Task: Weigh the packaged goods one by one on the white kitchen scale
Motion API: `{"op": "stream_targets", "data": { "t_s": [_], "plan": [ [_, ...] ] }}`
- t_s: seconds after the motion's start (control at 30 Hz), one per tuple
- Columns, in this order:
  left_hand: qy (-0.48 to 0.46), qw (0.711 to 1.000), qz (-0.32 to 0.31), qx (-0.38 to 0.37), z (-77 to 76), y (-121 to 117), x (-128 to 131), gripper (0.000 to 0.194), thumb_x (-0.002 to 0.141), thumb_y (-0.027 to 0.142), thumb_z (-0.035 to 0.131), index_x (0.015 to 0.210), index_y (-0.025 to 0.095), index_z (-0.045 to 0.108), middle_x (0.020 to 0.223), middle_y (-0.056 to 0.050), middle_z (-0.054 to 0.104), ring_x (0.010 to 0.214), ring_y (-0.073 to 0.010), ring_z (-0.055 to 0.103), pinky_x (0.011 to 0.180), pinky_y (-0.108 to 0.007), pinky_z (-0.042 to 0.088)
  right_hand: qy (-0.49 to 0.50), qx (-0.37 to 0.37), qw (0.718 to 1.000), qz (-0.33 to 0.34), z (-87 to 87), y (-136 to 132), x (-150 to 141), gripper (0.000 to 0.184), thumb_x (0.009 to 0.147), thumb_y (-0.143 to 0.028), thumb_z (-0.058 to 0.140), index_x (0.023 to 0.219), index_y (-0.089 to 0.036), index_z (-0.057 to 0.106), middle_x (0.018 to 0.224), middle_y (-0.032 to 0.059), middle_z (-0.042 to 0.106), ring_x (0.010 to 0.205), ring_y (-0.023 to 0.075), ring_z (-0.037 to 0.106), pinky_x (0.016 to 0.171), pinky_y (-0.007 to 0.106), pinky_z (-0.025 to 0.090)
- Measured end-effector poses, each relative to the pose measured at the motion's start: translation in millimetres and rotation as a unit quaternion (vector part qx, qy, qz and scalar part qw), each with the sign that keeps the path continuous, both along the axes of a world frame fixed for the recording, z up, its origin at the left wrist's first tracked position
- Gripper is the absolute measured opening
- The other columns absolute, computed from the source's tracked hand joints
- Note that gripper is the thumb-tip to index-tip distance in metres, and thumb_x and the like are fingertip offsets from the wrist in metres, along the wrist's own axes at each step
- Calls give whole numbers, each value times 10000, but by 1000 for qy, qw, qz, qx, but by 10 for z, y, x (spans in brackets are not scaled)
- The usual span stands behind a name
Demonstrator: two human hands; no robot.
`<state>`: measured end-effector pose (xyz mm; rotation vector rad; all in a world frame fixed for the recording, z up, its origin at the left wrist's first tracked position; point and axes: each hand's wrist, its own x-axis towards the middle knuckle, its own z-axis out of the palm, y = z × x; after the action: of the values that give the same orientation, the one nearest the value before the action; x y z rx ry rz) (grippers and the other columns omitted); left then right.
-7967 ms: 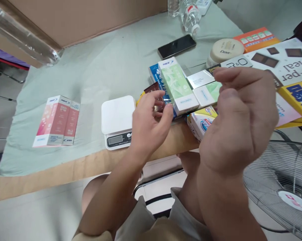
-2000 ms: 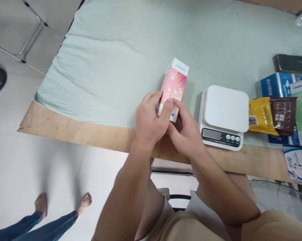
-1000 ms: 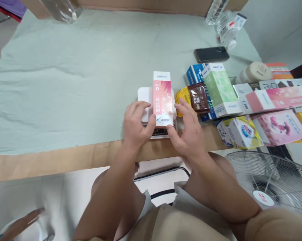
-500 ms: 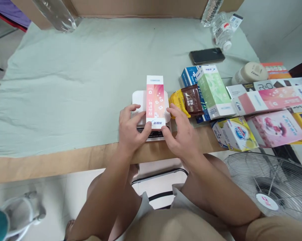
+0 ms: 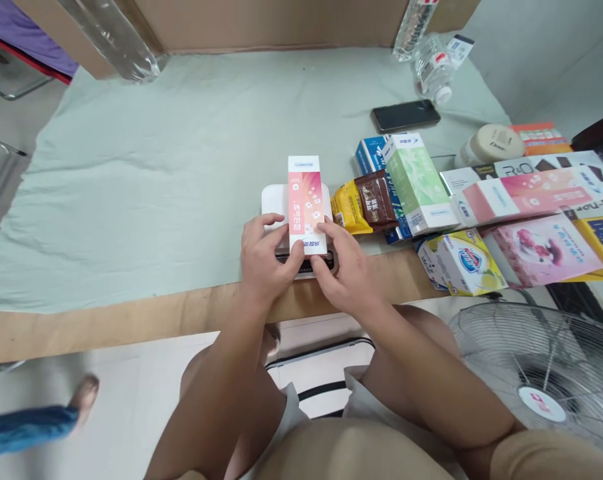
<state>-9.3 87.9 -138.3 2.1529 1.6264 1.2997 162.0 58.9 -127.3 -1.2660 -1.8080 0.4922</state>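
Observation:
A pink and white toothpaste box lies lengthwise on a small white kitchen scale, whose dark front panel is partly hidden by my hands. My left hand is at the box's lower left, with thumb and index fingertip against its edge and the other fingers curled over the scale. From the right, my right hand meets the near end with thumb and index finger. Just right of the scale are a yellow packet and a brown packet.
Right of these stand a green toothpaste box, another pink box, a yellow soap pack and a white jar. Behind lie a phone and a plastic bottle. A floor fan stands at the lower right.
My right hand has moved left, its index finger now against the box's right edge. The box has shifted slightly on the scale. Someone's leg now shows at lower left.

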Motion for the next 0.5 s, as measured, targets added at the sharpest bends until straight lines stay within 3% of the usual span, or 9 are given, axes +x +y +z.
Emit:
{"op": "stream_targets", "data": {
  "t_s": [0.27, 0.4, 0.5],
  "plan": [
    [-57, 998, -1, 9, 22, -29, 67, 361, 981, 398, 566, 1139, 170, 797, 1192, -119, 717, 1112, -245, 702, 987, -399, 593, 0, 18, 1000, 5, 49, -16, -66, 449, 940, -247, 579, 1380, -160, 578, 1485, 209, 651, 1444, 308, 600, 1155, 509, 558],
    [-131, 991, -14, -18, 103, -133, 64, 369, 1005, 429, 584, 1226, 209, 782, 1326, -100, 727, 1203, -245, 700, 1020, -381, 594, 9, 69, 997, 22, 120, -11, -155, 408, 955, -232, 562, 1351, -142, 595, 1588, 246, 546, 1504, 298, 538, 1196, 505, 521],
    [-232, 971, -15, -60, 166, -200, 104, 382, 1012, 485, 597, 1247, 238, 770, 1242, -65, 776, 1070, -218, 739, 902, -335, 625, 30, 93, 995, 18, 114, 14, -255, 402, 941, -220, 577, 1337, -153, 595, 1562, 250, 572, 1503, 284, 540, 1196, 491, 521]
  ]
}}
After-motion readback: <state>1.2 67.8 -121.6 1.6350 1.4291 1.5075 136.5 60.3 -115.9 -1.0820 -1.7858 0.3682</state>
